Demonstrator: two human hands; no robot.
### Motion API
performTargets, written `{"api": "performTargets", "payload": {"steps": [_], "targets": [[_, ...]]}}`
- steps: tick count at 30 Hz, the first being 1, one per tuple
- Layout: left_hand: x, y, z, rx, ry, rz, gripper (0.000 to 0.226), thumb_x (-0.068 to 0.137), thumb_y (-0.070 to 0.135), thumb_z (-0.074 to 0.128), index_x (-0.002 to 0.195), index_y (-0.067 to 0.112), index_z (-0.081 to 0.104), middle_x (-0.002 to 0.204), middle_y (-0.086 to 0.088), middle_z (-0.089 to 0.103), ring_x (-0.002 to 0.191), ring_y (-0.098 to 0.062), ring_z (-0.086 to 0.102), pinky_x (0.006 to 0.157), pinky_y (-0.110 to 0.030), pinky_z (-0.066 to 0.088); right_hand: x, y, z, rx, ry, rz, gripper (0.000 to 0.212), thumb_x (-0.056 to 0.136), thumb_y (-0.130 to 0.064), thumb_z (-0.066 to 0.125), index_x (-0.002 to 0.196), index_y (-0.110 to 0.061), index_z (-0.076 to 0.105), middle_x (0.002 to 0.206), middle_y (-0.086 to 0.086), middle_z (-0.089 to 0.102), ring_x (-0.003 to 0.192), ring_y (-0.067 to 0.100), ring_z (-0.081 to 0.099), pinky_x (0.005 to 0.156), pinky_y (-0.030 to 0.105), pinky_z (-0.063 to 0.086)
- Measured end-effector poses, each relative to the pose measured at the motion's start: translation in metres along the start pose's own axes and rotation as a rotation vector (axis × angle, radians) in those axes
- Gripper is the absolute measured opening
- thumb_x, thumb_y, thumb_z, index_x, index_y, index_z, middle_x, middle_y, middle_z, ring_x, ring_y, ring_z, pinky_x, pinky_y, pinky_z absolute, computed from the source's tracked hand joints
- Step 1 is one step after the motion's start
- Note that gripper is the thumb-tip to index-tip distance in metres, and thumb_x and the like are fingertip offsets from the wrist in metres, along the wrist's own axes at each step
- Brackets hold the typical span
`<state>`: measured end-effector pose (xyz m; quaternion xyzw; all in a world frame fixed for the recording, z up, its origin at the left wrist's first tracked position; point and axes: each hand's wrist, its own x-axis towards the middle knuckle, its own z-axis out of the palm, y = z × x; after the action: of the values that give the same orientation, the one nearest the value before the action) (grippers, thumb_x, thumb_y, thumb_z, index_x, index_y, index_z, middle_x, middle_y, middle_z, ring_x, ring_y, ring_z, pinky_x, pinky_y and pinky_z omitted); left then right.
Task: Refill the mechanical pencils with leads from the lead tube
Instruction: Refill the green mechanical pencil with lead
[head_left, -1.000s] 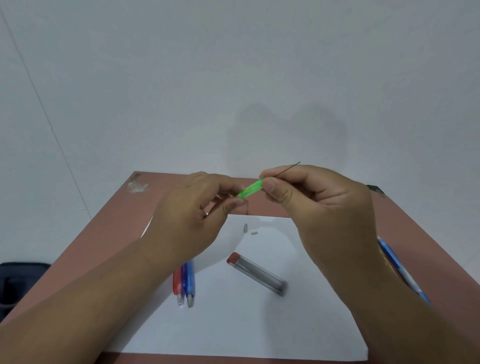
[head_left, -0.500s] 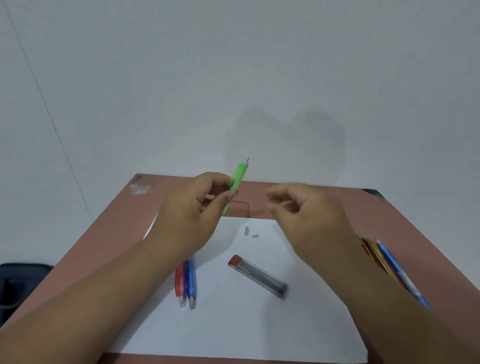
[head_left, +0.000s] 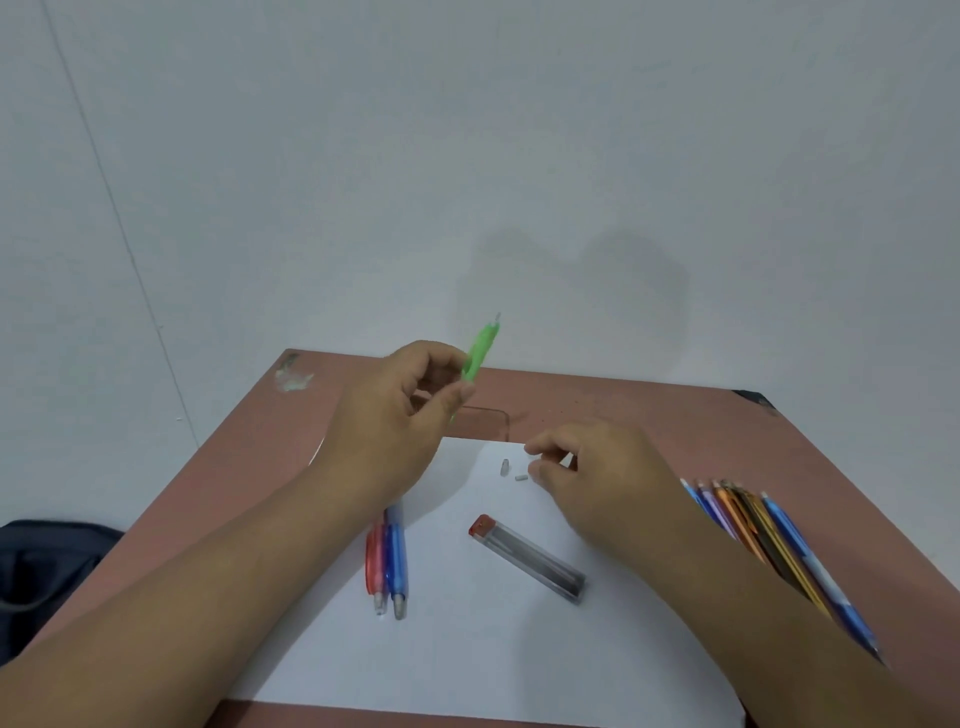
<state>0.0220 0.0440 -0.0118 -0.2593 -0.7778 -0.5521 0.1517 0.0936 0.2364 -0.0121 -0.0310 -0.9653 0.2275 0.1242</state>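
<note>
The left hand (head_left: 395, 415) grips the green pencil (head_left: 480, 349) upright. The right hand (head_left: 597, 467), fingers curled and empty, nears two small caps (head_left: 511, 470) on the paper (head_left: 467, 649), beyond the lead tube (head_left: 530, 558). Recapping likely comes next, needing a fine pinch.

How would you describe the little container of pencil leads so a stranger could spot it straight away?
Start at the white sheet of paper on the reddish-brown table. Near its middle, between the red and blue pencils on the left and the fan of coloured pencils on the right, lies the clear grey lead tube, slanted. Unlike the pencils, it is short, boxy and has a red cap.
</note>
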Motion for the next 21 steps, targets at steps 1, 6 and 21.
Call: {"api": "performTargets", "payload": {"steps": [1,6,21], "targets": [[0.000,0.001,0.000,-0.004,0.009,0.004,0.020,0.089,0.021,0.074,0.091,0.039,0.064,0.085,0.023,0.066,0.079,-0.001,0.063,0.069,-0.015,0.052,-0.001,0.000,0.000,0.033,0.034,-0.012,0.017,0.094,-0.027,0.068,0.108,-0.030,0.076,0.091,-0.020,0.064,0.078,-0.010,0.054,0.068,-0.001,0.035],[-0.001,0.000,-0.001,0.056,-0.023,0.001,0.023,0.095,0.021,0.067,0.093,0.044,0.064,0.087,0.021,0.069,0.087,0.002,0.061,0.070,-0.005,0.043,-0.005,-0.006,-0.008,0.259,0.251,-0.037,0.021,0.092,-0.022,0.069,0.109,-0.035,0.074,0.079,-0.020,0.064,0.079,-0.002,0.059,0.065,0.006,0.040],[-0.003,0.000,0.002,0.135,-0.056,0.008,0.017,0.098,0.020,0.062,0.103,0.036,0.066,0.093,0.016,0.069,0.092,0.000,0.057,0.068,-0.003,0.039,-0.003,-0.003,-0.008,0.148,0.180,-0.030,0.018,0.093,-0.024,0.069,0.106,-0.036,0.073,0.088,-0.018,0.063,0.080,-0.004,0.057,0.067,0.009,0.039]]}}
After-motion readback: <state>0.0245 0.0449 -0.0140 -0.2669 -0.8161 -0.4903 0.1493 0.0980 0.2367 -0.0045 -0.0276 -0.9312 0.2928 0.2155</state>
